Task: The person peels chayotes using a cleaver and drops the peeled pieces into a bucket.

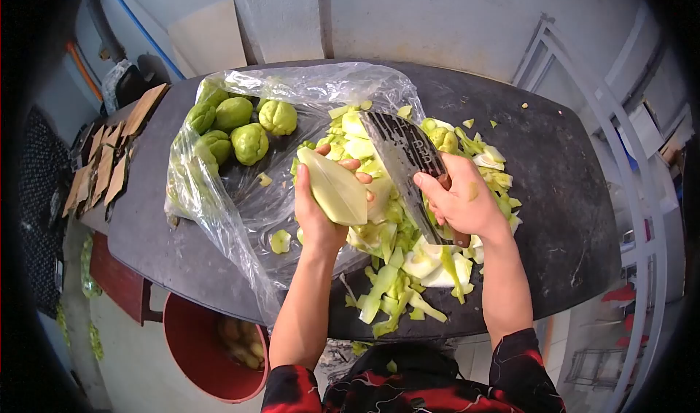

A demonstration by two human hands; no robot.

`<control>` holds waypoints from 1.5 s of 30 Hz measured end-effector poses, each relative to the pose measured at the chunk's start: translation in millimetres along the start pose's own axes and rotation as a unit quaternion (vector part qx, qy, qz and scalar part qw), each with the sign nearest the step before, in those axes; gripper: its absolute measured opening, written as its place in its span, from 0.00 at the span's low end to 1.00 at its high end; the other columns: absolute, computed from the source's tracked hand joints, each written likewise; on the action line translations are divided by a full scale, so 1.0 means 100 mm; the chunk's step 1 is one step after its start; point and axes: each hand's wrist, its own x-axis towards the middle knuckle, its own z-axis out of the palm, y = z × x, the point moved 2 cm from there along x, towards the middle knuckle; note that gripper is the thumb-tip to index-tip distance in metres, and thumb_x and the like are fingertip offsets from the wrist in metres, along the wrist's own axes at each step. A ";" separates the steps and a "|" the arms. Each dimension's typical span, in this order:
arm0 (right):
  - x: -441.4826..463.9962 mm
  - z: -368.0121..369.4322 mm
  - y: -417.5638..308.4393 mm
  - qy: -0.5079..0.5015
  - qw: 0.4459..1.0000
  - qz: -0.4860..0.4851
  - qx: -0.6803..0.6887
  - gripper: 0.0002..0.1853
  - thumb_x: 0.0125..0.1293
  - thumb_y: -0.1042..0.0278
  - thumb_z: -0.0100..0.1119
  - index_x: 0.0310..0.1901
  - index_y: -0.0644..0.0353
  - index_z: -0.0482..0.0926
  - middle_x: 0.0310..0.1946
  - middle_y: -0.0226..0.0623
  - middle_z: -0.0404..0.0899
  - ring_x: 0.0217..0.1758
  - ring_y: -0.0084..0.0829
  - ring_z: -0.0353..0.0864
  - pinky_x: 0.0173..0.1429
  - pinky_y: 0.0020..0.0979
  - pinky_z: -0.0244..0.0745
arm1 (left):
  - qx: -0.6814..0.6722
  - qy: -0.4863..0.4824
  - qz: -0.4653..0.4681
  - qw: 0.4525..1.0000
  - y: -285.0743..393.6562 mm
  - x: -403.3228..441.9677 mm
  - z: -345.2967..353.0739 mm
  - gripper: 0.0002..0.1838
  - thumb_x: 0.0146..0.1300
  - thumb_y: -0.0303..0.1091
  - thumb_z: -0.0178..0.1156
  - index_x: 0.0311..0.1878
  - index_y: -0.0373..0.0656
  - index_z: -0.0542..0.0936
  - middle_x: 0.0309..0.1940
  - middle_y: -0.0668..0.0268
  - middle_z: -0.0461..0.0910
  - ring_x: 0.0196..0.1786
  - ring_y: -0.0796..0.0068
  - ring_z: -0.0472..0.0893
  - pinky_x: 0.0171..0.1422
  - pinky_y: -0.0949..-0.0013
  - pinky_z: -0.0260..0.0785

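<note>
My left hand [319,207] is wrapped round a peeled, pale green chayote [337,187], lifted above the table. In my right hand [464,198] is a cleaver [402,157], its broad dark blade wet and pointing up and to the left, just right of the chayote and apart from it. Below both hands lies a heap of green peelings [386,289] with pale chayote pieces [430,263] among them. Several unpeeled chayotes [250,144] rest in a clear plastic bag [219,212] at the left. The cleaver's handle is mostly hidden by my fingers.
The dark table [561,216] has rounded corners. Under its front left edge stands a red bucket [193,354] with pale things inside. Flattened cardboard pieces [109,157] are at the left. A grey metal railing [638,216] runs along the right, and a wall [430,22] is behind.
</note>
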 end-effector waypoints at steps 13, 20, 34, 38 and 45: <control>-0.06 -0.21 -0.10 0.101 0.987 -0.065 -0.109 0.10 0.68 0.69 0.59 0.34 0.69 0.76 0.18 0.42 0.75 0.19 0.31 0.72 0.28 0.37 0.67 | -0.283 -0.012 -0.113 0.952 0.06 0.04 -0.07 0.30 0.73 0.55 0.49 0.66 0.41 0.69 0.51 0.50 0.77 0.48 0.56 0.80 0.46 0.56 0.78; -0.30 -0.80 -0.12 0.187 0.976 -0.087 -0.074 0.09 0.67 0.71 0.61 0.37 0.70 0.77 0.19 0.35 0.74 0.21 0.19 0.71 0.26 0.31 0.66 | 0.151 0.116 0.175 0.966 1.25 -0.77 -0.15 0.36 0.72 0.57 0.50 0.76 0.46 0.60 0.48 0.52 0.79 0.38 0.60 0.84 0.33 0.61 0.82; -0.50 -1.29 -0.07 0.209 0.965 -0.091 -0.128 0.13 0.63 0.69 0.65 0.32 0.68 0.72 0.17 0.36 0.65 0.22 0.21 0.61 0.27 0.31 0.59 | 0.320 0.537 -0.167 0.762 0.14 -3.93 -3.76 0.16 0.67 0.38 0.58 0.48 0.36 0.84 0.36 0.63 0.83 0.34 0.71 0.80 0.37 0.68 0.74; -0.50 -1.19 -0.24 0.177 0.960 -0.093 -0.197 0.10 0.61 0.71 0.64 0.35 0.70 0.74 0.17 0.43 0.71 0.21 0.26 0.69 0.29 0.34 0.65 | 0.315 0.459 -0.284 0.780 0.08 -3.88 -3.80 0.10 0.66 0.29 0.58 0.42 0.36 0.85 0.33 0.65 0.83 0.35 0.72 0.81 0.38 0.68 0.74; -0.48 -0.86 -0.01 0.172 0.879 -0.220 -0.387 0.17 0.58 0.79 0.62 0.50 0.63 0.79 0.31 0.42 0.78 0.30 0.38 0.81 0.35 0.38 0.77 | 0.557 0.472 0.381 0.567 1.74 -2.15 -2.06 0.13 0.71 0.29 0.57 0.55 0.35 0.79 0.44 0.62 0.81 0.42 0.73 0.79 0.44 0.70 0.74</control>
